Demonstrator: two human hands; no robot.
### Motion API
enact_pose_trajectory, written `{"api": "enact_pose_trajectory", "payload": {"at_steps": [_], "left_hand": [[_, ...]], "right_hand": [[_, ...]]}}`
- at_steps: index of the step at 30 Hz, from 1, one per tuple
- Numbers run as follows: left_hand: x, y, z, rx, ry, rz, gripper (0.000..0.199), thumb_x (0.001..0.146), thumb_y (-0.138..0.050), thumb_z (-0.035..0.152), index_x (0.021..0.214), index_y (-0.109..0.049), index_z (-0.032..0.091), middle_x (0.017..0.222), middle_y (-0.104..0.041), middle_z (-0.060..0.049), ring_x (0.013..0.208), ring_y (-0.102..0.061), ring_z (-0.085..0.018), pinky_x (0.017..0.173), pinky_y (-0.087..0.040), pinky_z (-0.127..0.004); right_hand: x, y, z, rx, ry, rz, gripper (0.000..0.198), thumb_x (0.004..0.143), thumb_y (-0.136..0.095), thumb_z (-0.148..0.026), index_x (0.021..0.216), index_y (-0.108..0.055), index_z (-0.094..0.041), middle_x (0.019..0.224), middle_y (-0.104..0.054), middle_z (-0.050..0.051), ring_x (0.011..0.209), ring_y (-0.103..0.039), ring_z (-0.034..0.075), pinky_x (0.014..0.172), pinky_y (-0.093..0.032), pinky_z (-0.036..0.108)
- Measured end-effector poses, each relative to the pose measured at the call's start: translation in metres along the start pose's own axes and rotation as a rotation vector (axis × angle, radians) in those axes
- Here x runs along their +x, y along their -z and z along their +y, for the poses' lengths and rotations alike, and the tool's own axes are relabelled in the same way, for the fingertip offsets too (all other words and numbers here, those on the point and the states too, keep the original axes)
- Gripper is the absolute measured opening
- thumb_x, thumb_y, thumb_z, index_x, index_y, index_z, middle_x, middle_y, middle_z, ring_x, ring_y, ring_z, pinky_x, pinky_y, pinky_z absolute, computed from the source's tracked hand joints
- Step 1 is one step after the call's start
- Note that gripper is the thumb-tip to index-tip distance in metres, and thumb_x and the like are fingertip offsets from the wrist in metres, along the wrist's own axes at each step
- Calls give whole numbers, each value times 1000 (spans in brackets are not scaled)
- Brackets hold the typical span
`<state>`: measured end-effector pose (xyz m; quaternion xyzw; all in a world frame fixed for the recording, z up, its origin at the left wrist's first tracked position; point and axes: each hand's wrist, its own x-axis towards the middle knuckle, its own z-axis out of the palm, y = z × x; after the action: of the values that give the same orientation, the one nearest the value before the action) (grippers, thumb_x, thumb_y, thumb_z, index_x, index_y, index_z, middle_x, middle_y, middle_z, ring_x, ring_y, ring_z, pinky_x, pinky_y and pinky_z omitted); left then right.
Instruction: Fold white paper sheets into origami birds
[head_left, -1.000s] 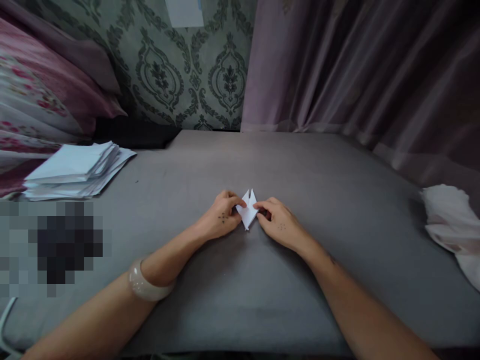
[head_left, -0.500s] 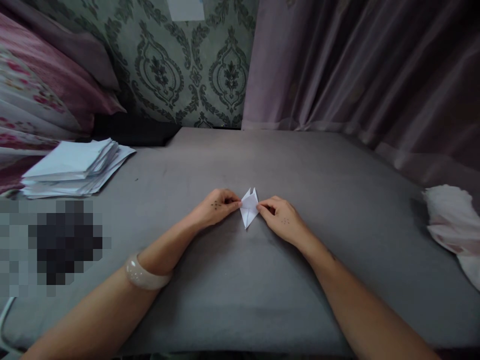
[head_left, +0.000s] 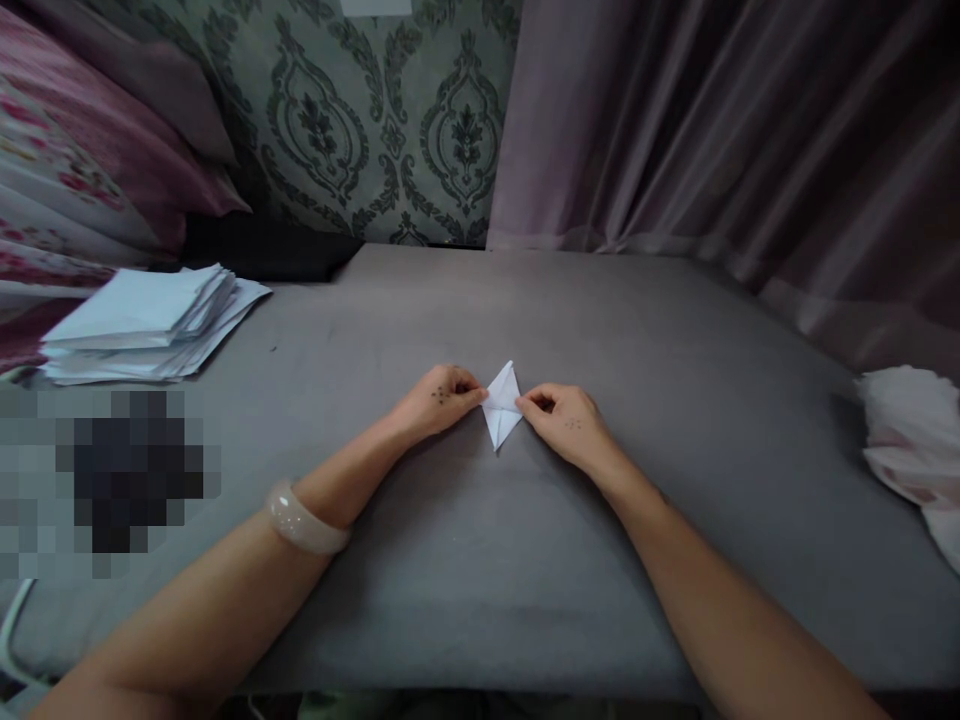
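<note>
In the head view, a small white folded-paper piece (head_left: 502,408), roughly diamond-shaped with one point toward the far side and one toward the near side, is at the middle of a broad, flat grey cloth-covered surface (head_left: 480,590). A crease crosses its middle between the side corners, and another line runs down its near half. The bare left hand (head_left: 442,400), with dark dots on its back, pinches the left corner between thumb and finger, the other fingers curled. The bare right hand (head_left: 571,425), with fainter dots, has its thumb and finger drawn together at the right corner, its other fingers curled as well. A pale, glossy bangle (head_left: 307,520) circles the left wrist.

At the far left lies an uneven stack of white paper sheets (head_left: 142,308), with a flat black item (head_left: 262,247) beyond it. Nearer on the left, a pixelated dark patch (head_left: 139,470) hides what is there. A crumpled whitish cloth (head_left: 911,430) lies at the right edge. Behind stand green damask-patterned wallpaper (head_left: 390,120) and, to the right, a mauve curtain (head_left: 675,120).
</note>
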<state>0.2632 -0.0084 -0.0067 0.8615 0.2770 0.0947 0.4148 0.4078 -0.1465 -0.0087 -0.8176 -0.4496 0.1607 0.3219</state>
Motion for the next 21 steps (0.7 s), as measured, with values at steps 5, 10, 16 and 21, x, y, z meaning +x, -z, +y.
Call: {"api": "enact_pose_trajectory", "payload": {"at_steps": [5,10,16,21], "left_hand": [[3,0,-4,-36,6,-25,28,80,-56,38,74,-67,12,59,-50,2,53,-40,-9,49,-28,-22],[6,1,-4,40,-47,-34,27,80,-55,35,74,-67,12,59,-50,2,54,-40,-9,50,-28,-22],[8,1,-5,86,-58,-34,28,80,-55,36,74,-67,12,59,-50,2,53,-40,-9,49,-28,-22],[8,1,-5,91,-76,-32,27,80,-55,35,72,-67,12,58,-50,1,54,-39,-9,49,-27,-22]], "right_hand": [[1,0,-1,27,-3,11,18,79,-60,-32,76,-73,-20,76,-73,3,68,-63,16,65,-44,28],[6,1,5,120,-27,-13,21,79,-60,-36,79,-73,-20,75,-72,4,67,-63,16,62,-45,28],[11,-4,12,330,-98,28,30,73,-67,-40,92,-68,-17,72,-67,2,55,-55,12,52,-42,24],[14,-8,19,326,-40,-7,31,72,-68,-39,94,-67,-17,73,-67,2,58,-56,12,54,-43,25]]}}
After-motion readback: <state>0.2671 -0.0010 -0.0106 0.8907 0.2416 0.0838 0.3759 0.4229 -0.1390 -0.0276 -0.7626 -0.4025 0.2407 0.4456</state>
